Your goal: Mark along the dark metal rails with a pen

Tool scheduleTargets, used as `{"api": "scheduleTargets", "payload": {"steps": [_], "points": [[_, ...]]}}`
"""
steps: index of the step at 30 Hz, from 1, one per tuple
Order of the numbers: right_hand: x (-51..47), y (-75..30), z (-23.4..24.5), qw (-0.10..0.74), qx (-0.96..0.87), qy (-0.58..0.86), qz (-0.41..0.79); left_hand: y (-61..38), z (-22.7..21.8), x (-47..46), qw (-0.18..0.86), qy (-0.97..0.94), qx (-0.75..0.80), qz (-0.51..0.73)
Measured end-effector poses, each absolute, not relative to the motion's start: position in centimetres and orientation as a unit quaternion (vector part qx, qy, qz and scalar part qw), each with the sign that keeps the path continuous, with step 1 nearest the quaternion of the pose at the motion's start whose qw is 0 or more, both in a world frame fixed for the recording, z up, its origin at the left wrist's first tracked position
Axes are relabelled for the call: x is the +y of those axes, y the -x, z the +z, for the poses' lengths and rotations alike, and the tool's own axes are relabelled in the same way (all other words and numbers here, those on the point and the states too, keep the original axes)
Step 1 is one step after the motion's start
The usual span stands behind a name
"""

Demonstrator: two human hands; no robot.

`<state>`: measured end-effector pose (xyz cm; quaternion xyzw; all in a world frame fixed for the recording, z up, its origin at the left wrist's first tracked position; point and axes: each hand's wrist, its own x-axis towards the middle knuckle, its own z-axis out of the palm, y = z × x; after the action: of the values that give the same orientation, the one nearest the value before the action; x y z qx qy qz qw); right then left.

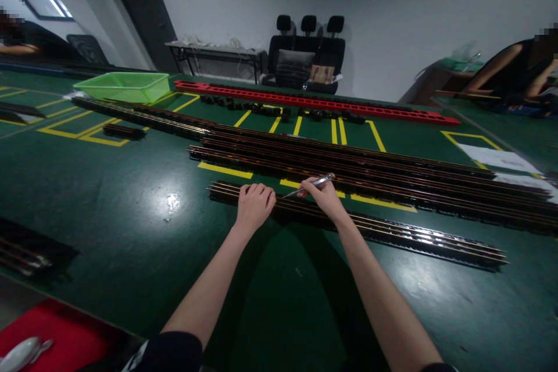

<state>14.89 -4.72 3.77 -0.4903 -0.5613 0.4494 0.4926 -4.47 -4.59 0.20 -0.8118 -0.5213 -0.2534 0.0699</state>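
Note:
In front of me lies a long dark strip bundle [392,229] with thin brass-coloured rods along it. My left hand [255,203] rests over it left of its middle, fingers bent and gripping it. Just to the right, my right hand [321,193] pinches a silver pen-like tool [321,180]. Its thin tip points left and down, close to my left fingers at the strips. Whether the tip touches them I cannot tell. Behind both hands runs a wider group of similar dark strips [349,171].
A light green basket [124,88] stands at the back left. Beyond the strips lie a long red rail [314,102] and small black parts [265,109]. Short dark pieces [124,131] and paper sheets [501,158] lie on the green table [131,197]. People sit at both far sides.

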Motion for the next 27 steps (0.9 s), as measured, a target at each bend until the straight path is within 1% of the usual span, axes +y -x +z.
{"api": "scheduleTargets", "payload": {"steps": [14,27], "points": [[-4.5,-15.3,3.4,0.491,-0.571,0.48,0.45,5.8,0.3,-4.3,0.079,0.795,-0.55,-0.243],[-4.5,-15.7,3.9,0.493,-0.556,0.494,0.45,6.2,0.5,-4.1,0.066,0.793,-0.553,-0.247]]}}
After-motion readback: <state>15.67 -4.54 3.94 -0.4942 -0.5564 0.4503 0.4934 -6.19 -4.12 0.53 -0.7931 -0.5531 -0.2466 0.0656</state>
